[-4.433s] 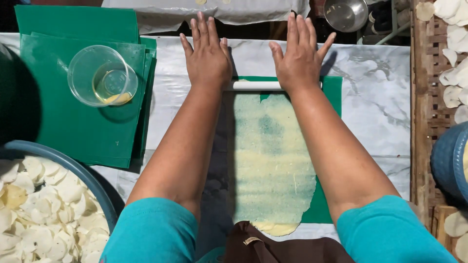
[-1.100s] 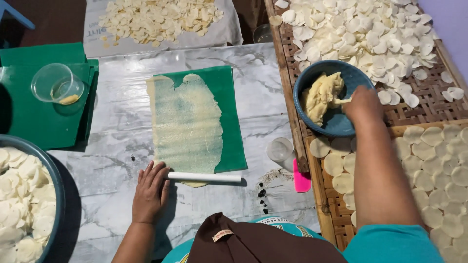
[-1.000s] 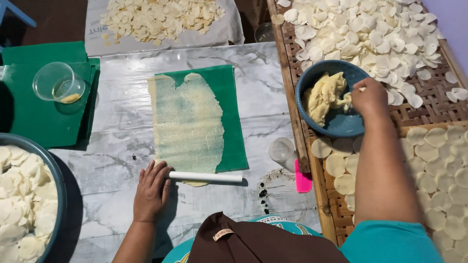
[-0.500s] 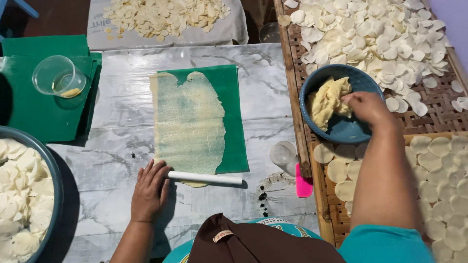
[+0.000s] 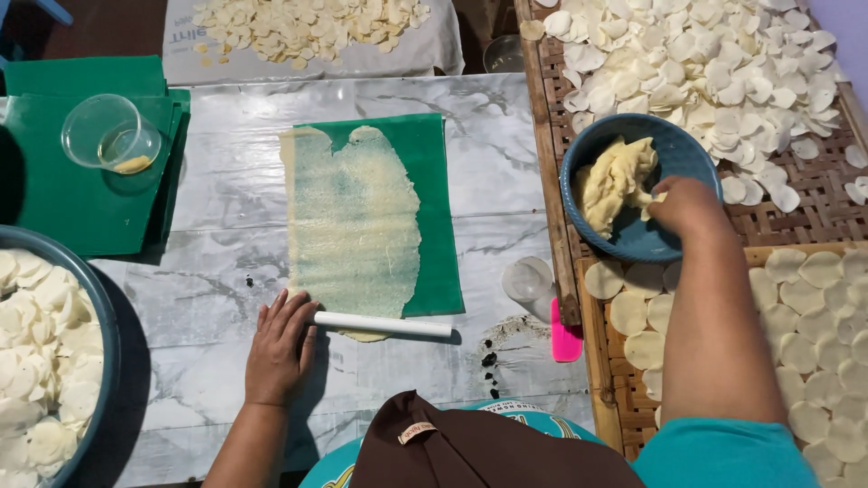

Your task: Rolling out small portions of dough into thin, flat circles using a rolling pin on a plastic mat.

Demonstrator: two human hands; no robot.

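My left hand (image 5: 278, 348) rests flat on the marble table, fingers on the left end of a white rolling pin (image 5: 382, 323). The pin lies across the near edge of a thin, pale yellow dough sheet (image 5: 351, 221) rolled out on a green mat (image 5: 435, 208). My right hand (image 5: 684, 206) reaches into a blue bowl (image 5: 674, 145) on the right and pinches a piece off the yellow dough lump (image 5: 615, 177) inside it.
Woven trays (image 5: 818, 185) on the right hold many white dough discs. A large bowl of discs (image 5: 41, 343) sits at the near left. A clear cup (image 5: 107, 136) stands on stacked green mats (image 5: 54, 203). A small clear lid (image 5: 528, 278) and pink scraper (image 5: 565, 342) lie by the tray.
Both hands were rolling the dough earlier. Since then the pin has come to the near edge under my left hand, and my right hand has gone into the blue bowl and gripped dough.
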